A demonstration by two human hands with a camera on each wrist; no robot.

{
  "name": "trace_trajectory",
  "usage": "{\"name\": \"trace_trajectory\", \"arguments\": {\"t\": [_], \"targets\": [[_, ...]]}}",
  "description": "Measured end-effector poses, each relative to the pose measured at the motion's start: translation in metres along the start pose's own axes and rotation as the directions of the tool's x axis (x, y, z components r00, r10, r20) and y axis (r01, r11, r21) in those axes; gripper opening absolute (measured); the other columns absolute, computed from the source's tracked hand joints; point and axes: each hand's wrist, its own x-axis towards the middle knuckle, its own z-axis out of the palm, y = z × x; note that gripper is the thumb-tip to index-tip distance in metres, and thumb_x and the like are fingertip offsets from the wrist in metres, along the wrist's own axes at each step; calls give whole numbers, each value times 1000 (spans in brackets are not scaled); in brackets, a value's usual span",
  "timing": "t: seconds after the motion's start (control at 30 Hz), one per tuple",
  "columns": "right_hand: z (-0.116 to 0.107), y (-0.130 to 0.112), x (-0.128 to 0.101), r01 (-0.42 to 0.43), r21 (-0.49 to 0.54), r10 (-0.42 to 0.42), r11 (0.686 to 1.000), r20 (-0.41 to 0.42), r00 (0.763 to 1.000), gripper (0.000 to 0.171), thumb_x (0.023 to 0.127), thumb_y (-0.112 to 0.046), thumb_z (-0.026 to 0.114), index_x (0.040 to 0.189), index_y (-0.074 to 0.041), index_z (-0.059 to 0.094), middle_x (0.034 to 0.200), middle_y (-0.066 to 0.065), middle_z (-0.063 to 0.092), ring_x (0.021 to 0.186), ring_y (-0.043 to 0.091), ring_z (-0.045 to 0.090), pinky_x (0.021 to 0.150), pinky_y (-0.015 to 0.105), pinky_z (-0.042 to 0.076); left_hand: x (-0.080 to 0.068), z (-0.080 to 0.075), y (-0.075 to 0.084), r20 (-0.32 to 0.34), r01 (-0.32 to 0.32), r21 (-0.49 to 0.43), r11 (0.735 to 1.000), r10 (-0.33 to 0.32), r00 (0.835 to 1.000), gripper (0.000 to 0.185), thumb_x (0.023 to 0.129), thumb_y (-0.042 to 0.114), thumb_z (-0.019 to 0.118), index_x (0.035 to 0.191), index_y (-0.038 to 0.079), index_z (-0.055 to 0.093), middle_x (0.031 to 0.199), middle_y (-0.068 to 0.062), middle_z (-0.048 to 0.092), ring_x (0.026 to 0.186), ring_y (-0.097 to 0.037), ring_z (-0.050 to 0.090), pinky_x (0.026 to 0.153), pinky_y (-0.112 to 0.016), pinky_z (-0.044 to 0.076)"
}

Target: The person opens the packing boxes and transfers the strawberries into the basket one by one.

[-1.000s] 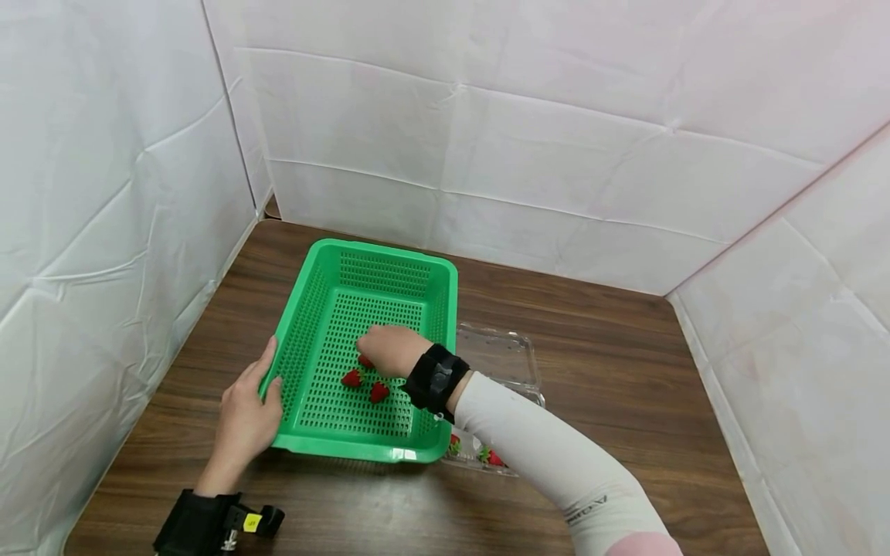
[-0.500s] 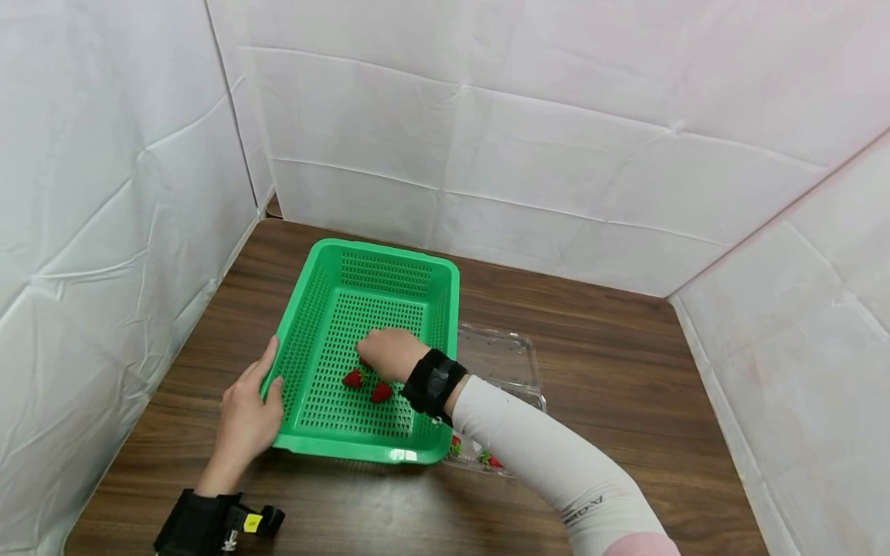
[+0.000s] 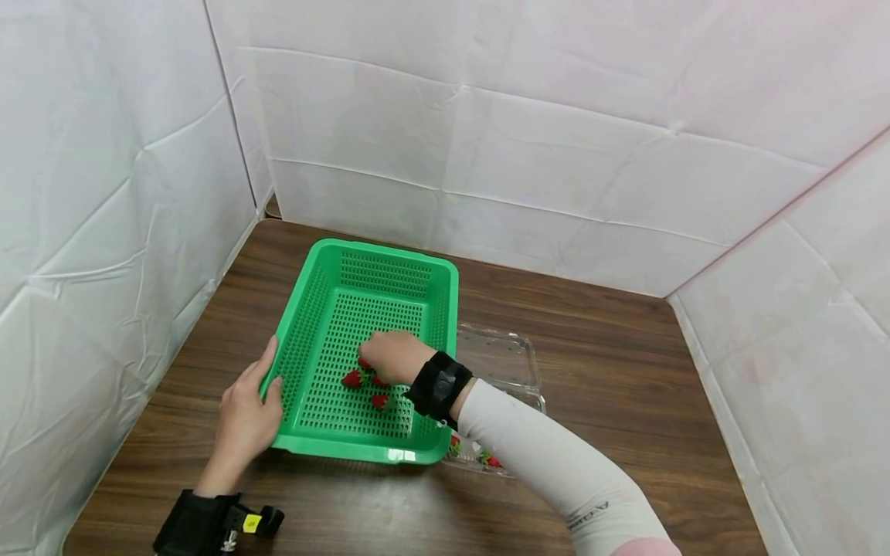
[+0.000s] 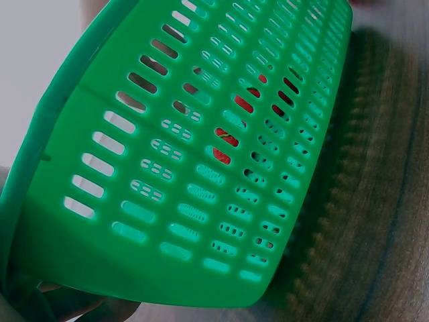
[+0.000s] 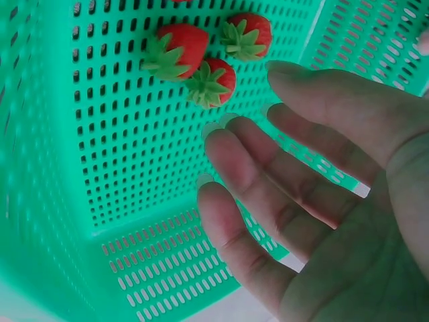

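My left hand (image 3: 249, 411) grasps the left rim of the green basket (image 3: 378, 440), thumb over the edge and fingers along the outside. The basket stands on the brown counter (image 3: 591, 332), and in the left wrist view the red of the fruit shows through the slots in its side.

My right hand (image 3: 398, 357) is inside the basket, above its floor. The fingers (image 5: 231, 225) are released: they are spread loosely, slightly bent, and bare of any load. The strawberries (image 5: 182, 50) lie on the slotted floor just beyond my fingertips, three of them close together with their green leaves showing. My thumb is the part nearest to them, with a small gap between. From above, another berry (image 3: 365, 362) peeks out by my right fingertips, partly hidden by the hand.

To the right of the basket, partly under my right forearm, is a clear plastic box (image 3: 497, 355) with more red fruit (image 3: 490, 460) near its front edge; my arm hides how much it holds. I wear a black band (image 3: 438, 386) on the right wrist and a white sleeve (image 3: 549, 452) above it. White cloth (image 3: 445, 139) hangs around the counter.
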Motion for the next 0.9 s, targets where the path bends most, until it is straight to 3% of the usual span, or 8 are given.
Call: {"name": "trace_trajectory", "arguments": {"t": [0.27,0.37,0.47,0.5,0.57,0.67,0.77,0.9], "targets": [[-9,2,-14,-6,63,7,998,-18,1000,32,95,-5,59,124,-15,64,109,2,67,85,13,59,60,22,36,0,0,-1,3,6,0,1000,-6,1000,62,98,2,49,154,15,27,140,-31,47,43,-13,41,63,-38,40],[-13,4,-21,-6,73,9,997,-39,999,36,93,-6,63,128,-15,62,116,2,67,97,13,63,66,20,45,0,1,-1,-2,5,-10,1000,-5,1000,62,98,2,48,154,15,27,140,-31,47,58,-30,59,66,-44,45],[-18,7,-28,-7,79,12,997,-62,998,40,91,-11,67,130,-14,61,123,4,65,107,16,63,79,24,52,0,0,0,-14,0,-17,1000,0,1000,61,98,1,48,154,14,28,139,-32,47,80,-42,65,73,-51,47],[-19,8,-31,-11,83,16,997,-69,997,41,90,-12,68,130,-14,60,125,4,65,110,16,63,82,26,53,0,0,0,-15,1,-17,1000,-1,1000,61,98,1,48,154,14,28,139,-32,47,80,-42,65,73,-51,47],[-22,10,-36,-12,87,20,996,-91,996,41,90,-15,69,130,-14,60,125,5,65,110,17,63,84,28,53,0,0,0,-12,2,-16,1000,-2,1000,61,98,2,48,154,15,28,140,-32,47,63,-34,62,65,-45,46],[-24,14,-46,-12,94,24,996,-130,991,42,90,-19,70,130,-15,61,125,5,65,111,17,63,86,29,53,0,1,0,-8,5,-11,1000,-5,1000,62,97,2,49,154,16,27,140,-31,47,43,-14,42,56,-33,36],[-26,18,-57,-13,102,30,995,-171,985,40,90,-20,70,129,-15,61,124,5,65,109,17,64,85,30,53,0,1,0,-5,7,-10,1000,-7,1000,62,97,2,49,154,16,27,141,-31,47,40,-10,32,52,-30,32],[-26,24,-73,-25,112,48,993,-212,976,38,91,-21,68,128,-15,61,123,6,65,106,18,65,83,30,53,0,1,0,-5,6,-6,1000,-6,1000,62,98,2,48,154,16,27,141,-31,47,40,-11,33,54,-31,33]]}}
